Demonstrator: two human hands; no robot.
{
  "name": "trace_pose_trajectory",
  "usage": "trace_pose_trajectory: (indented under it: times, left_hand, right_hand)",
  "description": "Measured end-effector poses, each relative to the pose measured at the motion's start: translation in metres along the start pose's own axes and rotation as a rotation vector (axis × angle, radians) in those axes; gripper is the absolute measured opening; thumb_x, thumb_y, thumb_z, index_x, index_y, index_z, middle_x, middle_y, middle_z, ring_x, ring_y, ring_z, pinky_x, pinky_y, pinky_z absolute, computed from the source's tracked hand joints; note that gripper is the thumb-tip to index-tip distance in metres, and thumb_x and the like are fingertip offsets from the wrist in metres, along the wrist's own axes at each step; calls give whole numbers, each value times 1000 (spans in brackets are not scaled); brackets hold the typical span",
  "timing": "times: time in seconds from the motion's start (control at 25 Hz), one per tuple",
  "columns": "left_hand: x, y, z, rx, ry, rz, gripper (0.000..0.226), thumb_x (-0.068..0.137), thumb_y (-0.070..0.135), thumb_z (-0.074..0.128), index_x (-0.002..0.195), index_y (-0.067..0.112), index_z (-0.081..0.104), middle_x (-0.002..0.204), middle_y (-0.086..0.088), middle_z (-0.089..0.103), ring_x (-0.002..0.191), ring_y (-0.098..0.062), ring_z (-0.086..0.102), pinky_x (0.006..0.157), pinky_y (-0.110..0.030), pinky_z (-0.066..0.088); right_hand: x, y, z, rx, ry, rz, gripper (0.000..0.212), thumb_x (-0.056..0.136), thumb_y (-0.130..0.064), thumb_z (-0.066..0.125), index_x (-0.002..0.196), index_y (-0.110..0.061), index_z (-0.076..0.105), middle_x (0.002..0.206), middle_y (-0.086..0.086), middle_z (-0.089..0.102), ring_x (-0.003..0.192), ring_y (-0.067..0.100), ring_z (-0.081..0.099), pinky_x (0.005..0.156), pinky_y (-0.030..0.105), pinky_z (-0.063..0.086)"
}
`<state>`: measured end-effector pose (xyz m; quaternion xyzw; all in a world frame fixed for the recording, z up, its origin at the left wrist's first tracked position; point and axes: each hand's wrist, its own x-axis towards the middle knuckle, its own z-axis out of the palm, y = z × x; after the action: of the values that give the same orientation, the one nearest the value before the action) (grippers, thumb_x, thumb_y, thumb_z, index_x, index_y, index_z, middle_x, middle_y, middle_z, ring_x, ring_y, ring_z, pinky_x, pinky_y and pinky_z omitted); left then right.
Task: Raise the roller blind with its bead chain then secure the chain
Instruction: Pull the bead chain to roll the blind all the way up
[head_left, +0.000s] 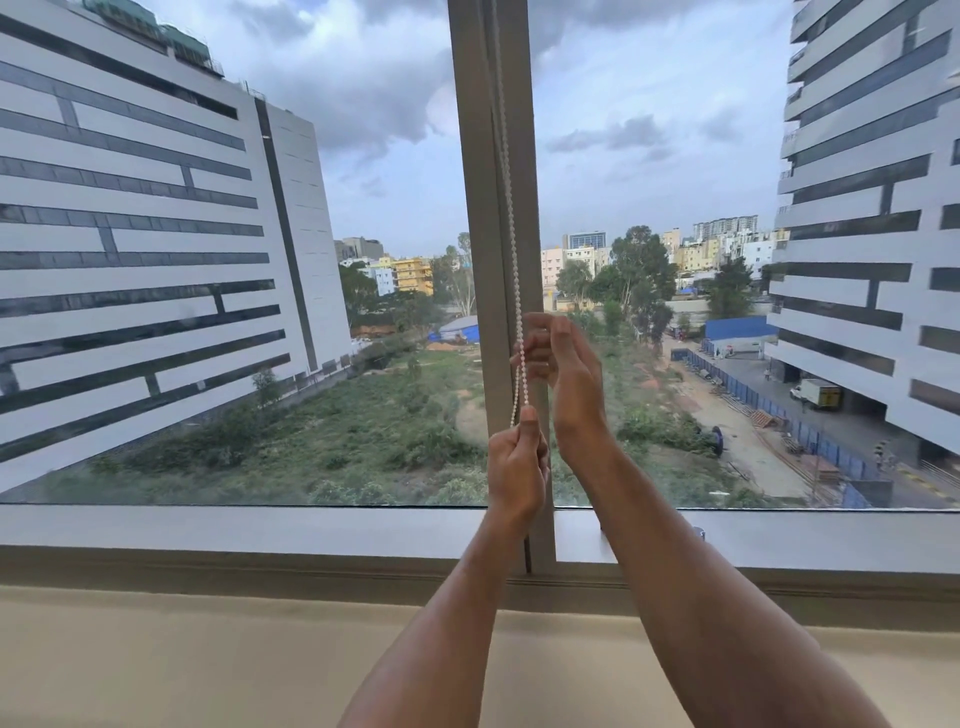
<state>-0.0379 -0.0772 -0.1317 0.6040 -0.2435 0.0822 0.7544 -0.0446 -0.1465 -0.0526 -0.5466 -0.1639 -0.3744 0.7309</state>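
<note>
Two hands (left hand (517, 462), right hand (563, 371)), one bead chain (514, 260)

Both hands grip the bead chain (514, 270) against the mullion (488, 208): left hand (517, 467) at 6 o'clock of right hand (558, 358).

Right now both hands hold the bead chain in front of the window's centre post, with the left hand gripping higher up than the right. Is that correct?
Not quite. In the head view both hands do hold the chain in front of the post, but the heights are swapped: the right hand has its grip higher up, and the left hand pinches the chain's lower end below it.
</note>
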Motion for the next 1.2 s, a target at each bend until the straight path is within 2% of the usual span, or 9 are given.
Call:
trace_pose_trajectory:
  times: [0.16, 0.36, 0.48, 0.6, 0.72, 0.84, 0.92, 1.08, 1.2]
  left_hand:
    - [-19, -13, 5, 25, 12, -35, 61, 111, 21, 41, 57, -6, 42, 51, -2, 35, 32, -10, 25, 38, -23, 16]
    - [-26, -15, -6, -99, -57, -137, 54, 111, 16, 35, 58, 14, 41, 47, 0, 37, 37, -11, 32, 41, -21, 25]
    - [-21, -15, -20, -101, -22, -84, 44, 109, 27, 32, 79, 10, 59, 71, -8, 59, 66, -21, 55, 64, -32, 46]
    - [-1, 5, -31, -65, 125, -29, 44, 109, 34, 32, 89, 14, 66, 80, -2, 67, 74, -16, 59, 78, -36, 43]
    - [25, 45, -27, -52, 127, 94, 46, 111, 28, 34, 90, 14, 72, 76, -4, 71, 70, -18, 64, 68, -32, 51]
    - [44, 85, -7, -35, 11, 145, 53, 111, 38, 33, 83, 14, 72, 64, -2, 66, 58, -17, 59, 57, -26, 49]
    - [49, 98, 5, -33, -29, 122, 58, 110, 43, 35, 65, 18, 62, 52, 1, 51, 44, -15, 44, 44, -25, 38]
    - [45, 94, 15, -42, 33, 123, 62, 109, 45, 40, 51, 23, 35, 50, -4, 30, 36, -13, 24, 37, -21, 19]
    - [40, 84, 18, -41, 72, 148, 66, 108, 44, 44, 45, 27, 35, 49, -2, 29, 35, -11, 24, 37, -19, 19]
  right_hand:
    - [-1, -12, 22, 21, -150, 125, 46, 109, -41, 41, 78, -17, 65, 58, -4, 48, 43, 9, 39, 39, 20, 31]
    - [-16, -3, 25, 80, -110, 56, 48, 105, -44, 49, 63, -23, 39, 57, -7, 32, 43, 7, 20, 36, 16, 21]
    - [-17, 0, 23, 82, -98, 47, 48, 105, -40, 50, 62, -24, 39, 54, -10, 32, 41, 6, 21, 35, 16, 21]
    - [-33, 19, 13, 10, -83, 29, 49, 107, -34, 49, 59, -23, 53, 50, -9, 46, 38, 4, 34, 37, 16, 31]
    - [-55, 46, 3, 36, -106, 79, 43, 108, -29, 47, 86, -3, 73, 67, 31, 59, 56, 19, 50, 51, 26, 41]
    - [-72, 60, -1, -2, -122, 129, 43, 98, -47, 53, 70, -15, 56, 48, -1, 41, 42, 6, 32, 40, 19, 29]
    - [-78, 65, -3, -33, -124, 138, 38, 100, -40, 51, 64, -28, 54, 49, -14, 36, 39, 2, 25, 36, 17, 24]
    - [-79, 74, -11, -97, -128, 119, 37, 102, -31, 43, 68, -33, 58, 53, -14, 40, 44, 4, 28, 42, 18, 27]
    - [-83, 77, -20, -75, -83, 124, 37, 104, -40, 38, 90, -16, 61, 68, 9, 49, 57, 19, 41, 57, 25, 39]
